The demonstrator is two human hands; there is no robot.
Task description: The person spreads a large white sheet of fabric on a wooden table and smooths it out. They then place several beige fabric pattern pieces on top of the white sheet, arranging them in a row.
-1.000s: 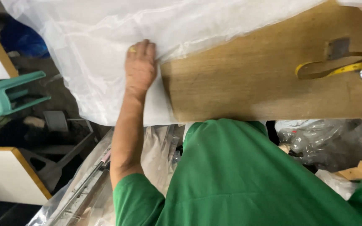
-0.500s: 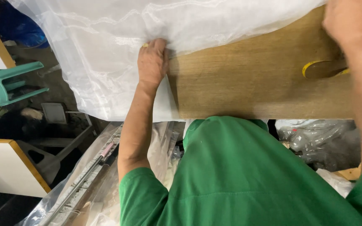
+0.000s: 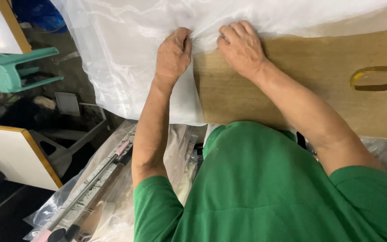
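— So where is the sheer white fabric [image 3: 126, 58] lying?

— Spread over the far and left part of the wooden table [image 3: 319, 80], with its left portion spilling off the table's left edge and hanging down. Both hands sit on it at the table's bare wood boundary.

— What are the fingers doing?

— The left hand [image 3: 173, 54] has its fingers curled, knuckles up, pinching a gathered ridge of cloth. The right hand [image 3: 240, 47] is just beside it, fingers bent and bunched on the same fold. Neither hand is spread flat.

— How would you expect it to handle?

— Very light, limp and probably slippery; it wrinkles at the fingers and shows the table through it. It looks prone to snagging, so I'd hold it at the folded edge where the hands are, gathering several layers.

— And its direction?

— The edge they grip runs roughly across the table, left to right; the overhanging part trails toward the table's near-left corner. A yellow tape measure [image 3: 375, 78] lies well apart, on the table's right side.
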